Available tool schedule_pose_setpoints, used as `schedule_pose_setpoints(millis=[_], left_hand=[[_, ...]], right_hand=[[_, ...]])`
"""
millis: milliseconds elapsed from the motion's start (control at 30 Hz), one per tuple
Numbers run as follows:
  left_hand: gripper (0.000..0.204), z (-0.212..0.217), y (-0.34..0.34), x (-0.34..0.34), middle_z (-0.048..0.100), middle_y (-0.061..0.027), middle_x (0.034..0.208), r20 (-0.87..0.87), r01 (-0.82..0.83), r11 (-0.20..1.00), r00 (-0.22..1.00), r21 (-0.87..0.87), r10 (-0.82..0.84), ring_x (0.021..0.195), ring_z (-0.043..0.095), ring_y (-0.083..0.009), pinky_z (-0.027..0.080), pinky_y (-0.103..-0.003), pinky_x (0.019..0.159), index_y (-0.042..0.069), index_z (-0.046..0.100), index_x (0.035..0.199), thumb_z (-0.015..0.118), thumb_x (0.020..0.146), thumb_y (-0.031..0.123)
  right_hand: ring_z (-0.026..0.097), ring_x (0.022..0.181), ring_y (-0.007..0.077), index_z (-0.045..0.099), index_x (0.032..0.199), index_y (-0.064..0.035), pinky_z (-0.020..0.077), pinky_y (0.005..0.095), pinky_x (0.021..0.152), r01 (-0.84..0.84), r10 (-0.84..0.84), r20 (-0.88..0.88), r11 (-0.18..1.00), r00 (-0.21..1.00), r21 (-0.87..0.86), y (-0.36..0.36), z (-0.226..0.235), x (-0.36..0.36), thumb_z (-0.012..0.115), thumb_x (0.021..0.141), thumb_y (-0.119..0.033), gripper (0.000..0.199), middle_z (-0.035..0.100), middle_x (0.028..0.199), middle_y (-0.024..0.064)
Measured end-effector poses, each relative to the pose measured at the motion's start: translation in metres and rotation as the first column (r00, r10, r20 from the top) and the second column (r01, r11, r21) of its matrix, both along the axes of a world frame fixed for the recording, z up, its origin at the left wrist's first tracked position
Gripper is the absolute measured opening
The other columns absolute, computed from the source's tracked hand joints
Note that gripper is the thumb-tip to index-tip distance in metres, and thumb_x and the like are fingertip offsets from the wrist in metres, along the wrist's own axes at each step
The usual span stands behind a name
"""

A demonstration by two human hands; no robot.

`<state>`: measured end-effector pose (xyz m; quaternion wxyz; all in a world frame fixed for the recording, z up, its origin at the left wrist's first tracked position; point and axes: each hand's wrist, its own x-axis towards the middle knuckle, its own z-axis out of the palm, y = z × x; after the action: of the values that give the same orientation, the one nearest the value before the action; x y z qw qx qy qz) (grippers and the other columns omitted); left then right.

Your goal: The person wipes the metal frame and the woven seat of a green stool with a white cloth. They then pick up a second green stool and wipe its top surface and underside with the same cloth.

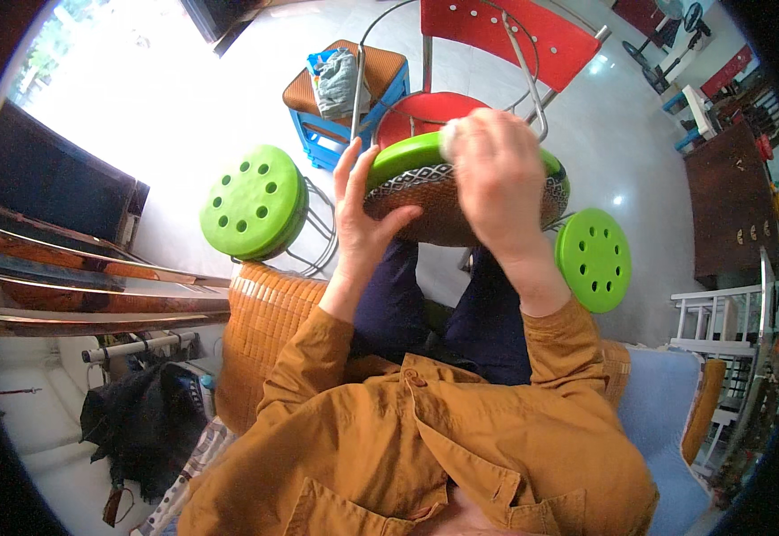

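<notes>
A round stool seat with a green rim (407,154) is held tilted over my knees. Facing me below the rim are a black-and-white patterned band and a brown woven surface (430,210). Thin metal legs appear to rise from its far side. My left hand (363,201) steadies its left edge, fingers spread along the side and thumb across the woven part. Over the top of the rim, my right hand (495,174) is closed and slightly blurred. A small white wad (448,141), perhaps cloth or tissue, shows at its fingertips against the green.
Green stools with round holes stand at left (254,201) and right (593,259). Beyond are a red metal-framed chair (515,36) and blue stools (318,134) topped by a brown pad with grey cloth (338,82). I sit on a seat with a woven mat (264,330).
</notes>
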<state>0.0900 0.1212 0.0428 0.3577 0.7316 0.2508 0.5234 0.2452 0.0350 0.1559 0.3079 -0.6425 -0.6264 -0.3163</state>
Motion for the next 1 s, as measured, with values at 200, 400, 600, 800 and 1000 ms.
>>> schedule_pose_setpoints(millis=[200,400,600,800,1000], left_hand=[[0.111,0.001,-0.01,0.005,0.051,-0.0146,0.134,0.215,0.129,0.962,0.974,-0.242,-0.076,0.121,0.054,-0.0225,0.044,-0.037,0.103,0.009,0.021,0.156,0.089,0.069,0.004],[0.119,-0.006,0.002,0.003,0.048,-0.0135,0.134,0.132,0.09,0.981,0.989,-0.171,-0.068,0.114,0.055,-0.0235,0.046,-0.038,0.101,0.01,0.021,0.155,0.094,0.061,0.009],[0.123,-0.016,0.011,-0.003,0.038,-0.0149,0.144,0.02,0.045,0.992,0.999,-0.115,-0.043,0.115,0.052,-0.026,0.047,-0.039,0.1,0.009,0.025,0.155,0.096,0.054,0.016],[0.111,-0.016,0.01,-0.003,0.035,-0.0168,0.15,-0.055,-0.015,1.0,0.998,0.009,0.015,0.133,0.043,-0.0336,0.041,-0.043,0.108,0.008,0.036,0.15,0.095,0.056,0.019],[0.09,-0.005,0.006,-0.004,0.036,-0.0184,0.151,-0.121,-0.047,0.994,0.991,0.097,0.059,0.137,0.039,-0.0375,0.035,-0.047,0.113,0.008,0.052,0.138,0.094,0.06,0.025]], right_hand=[[0.062,0.099,0.0281,0.066,0.092,-0.0011,0.0476,0.0423,0.096,-0.169,0.195,0.088,0.954,0.977,-0.247,0.036,-0.015,-0.048,0.061,0.083,-0.014,0.017,0.063,0.098,0.0131],[0.064,0.103,0.0177,0.074,0.095,-0.0133,0.0412,0.0467,0.105,-0.199,0.227,0.07,0.939,0.971,-0.28,0.028,0.0,-0.026,0.064,0.084,-0.02,0.016,0.067,0.104,0.0017],[0.064,0.101,0.021,0.073,0.096,-0.0118,0.0425,0.0471,0.098,-0.116,0.111,-0.044,0.986,0.993,-0.118,-0.014,0.016,0.03,0.067,0.087,-0.025,0.017,0.068,0.103,0.0033],[0.063,0.103,0.0273,0.066,0.111,-0.0057,0.0411,0.0492,0.102,0.015,-0.017,-0.08,1.0,0.997,-0.024,-0.049,-0.003,0.051,0.067,0.088,-0.015,0.025,0.065,0.11,0.0083],[0.062,0.105,0.0282,0.066,0.105,-0.0043,0.0473,0.0441,0.096,-0.021,0.018,-0.026,0.993,1.0,-0.116,-0.015,0.007,0.011,0.067,0.085,-0.011,0.021,0.064,0.108,0.011]])
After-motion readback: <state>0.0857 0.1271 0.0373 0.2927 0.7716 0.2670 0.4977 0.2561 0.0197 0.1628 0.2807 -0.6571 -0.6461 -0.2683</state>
